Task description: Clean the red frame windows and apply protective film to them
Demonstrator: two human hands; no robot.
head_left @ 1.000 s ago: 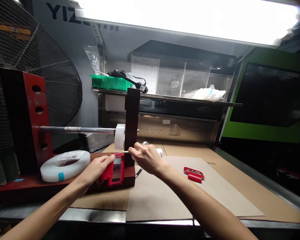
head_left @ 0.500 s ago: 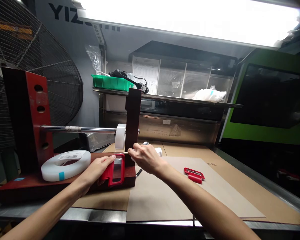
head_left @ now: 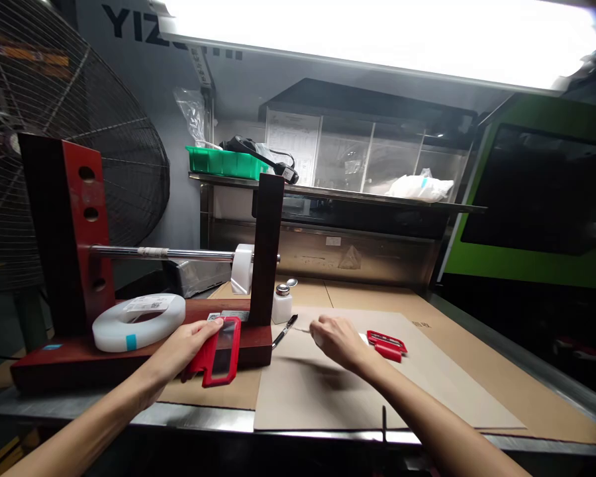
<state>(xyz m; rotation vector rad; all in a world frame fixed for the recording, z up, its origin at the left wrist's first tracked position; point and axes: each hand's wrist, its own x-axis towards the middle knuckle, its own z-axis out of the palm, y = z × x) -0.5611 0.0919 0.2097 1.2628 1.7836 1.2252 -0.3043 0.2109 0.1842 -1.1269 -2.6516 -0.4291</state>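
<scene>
My left hand [head_left: 196, 341] grips a red plastic frame [head_left: 233, 354] with a clear window, tilted in front of the dark red wooden stand [head_left: 144, 371]. The fingers of my right hand [head_left: 338, 339] are closed around a thin pale stick [head_left: 302, 329], its end pointing left over the grey-brown board. Something white [head_left: 363, 338] peeks out behind that hand, too hidden to name. Just beyond it lies a second red frame part [head_left: 387, 346]. Between my hands, a black pen [head_left: 285, 331] rests against the stand's side, near a white bottle [head_left: 282, 308] with a metal top.
A large translucent tape roll [head_left: 139, 322] lies on the stand's base. On the stand's metal rod [head_left: 193, 254] hangs a narrow white roll [head_left: 242, 268]. A shelf [head_left: 377, 201] at the back carries a green bin [head_left: 223, 163] and white bags [head_left: 422, 187]. A fan [head_left: 129, 146] stands left.
My right hand has moved right and down with the stick, away from the red frame. My left hand has lowered the frame slightly to the left. The bottle and pen have come into fuller view.
</scene>
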